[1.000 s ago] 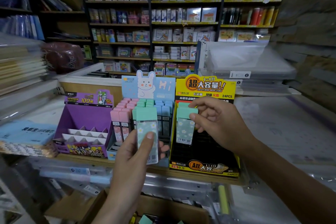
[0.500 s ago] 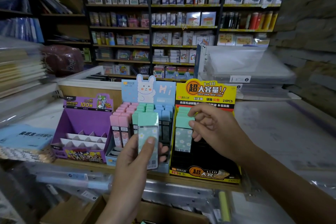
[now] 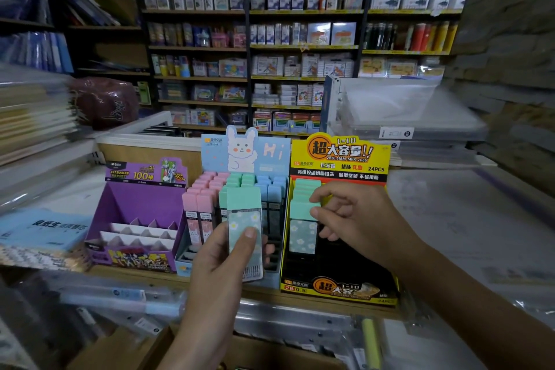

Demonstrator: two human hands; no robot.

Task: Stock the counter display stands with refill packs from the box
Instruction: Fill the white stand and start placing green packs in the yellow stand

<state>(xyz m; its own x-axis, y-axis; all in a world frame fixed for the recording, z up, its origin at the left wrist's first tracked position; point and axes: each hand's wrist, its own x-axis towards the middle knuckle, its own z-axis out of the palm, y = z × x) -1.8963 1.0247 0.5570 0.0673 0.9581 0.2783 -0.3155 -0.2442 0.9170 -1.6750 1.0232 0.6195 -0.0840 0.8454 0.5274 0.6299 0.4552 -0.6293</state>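
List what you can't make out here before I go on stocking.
Head view:
- Box: contents cut off by the bottom edge.
- Yellow stand: right slots hidden behind the right hand, which pinches the front pack.
- Green pack in the left hand: label print too small.
- Back shelves: labels blurred.

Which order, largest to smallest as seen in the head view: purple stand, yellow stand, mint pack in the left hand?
1. yellow stand
2. purple stand, somewhat smaller
3. mint pack gripped by the left hand, smallest even though it is nearest the camera
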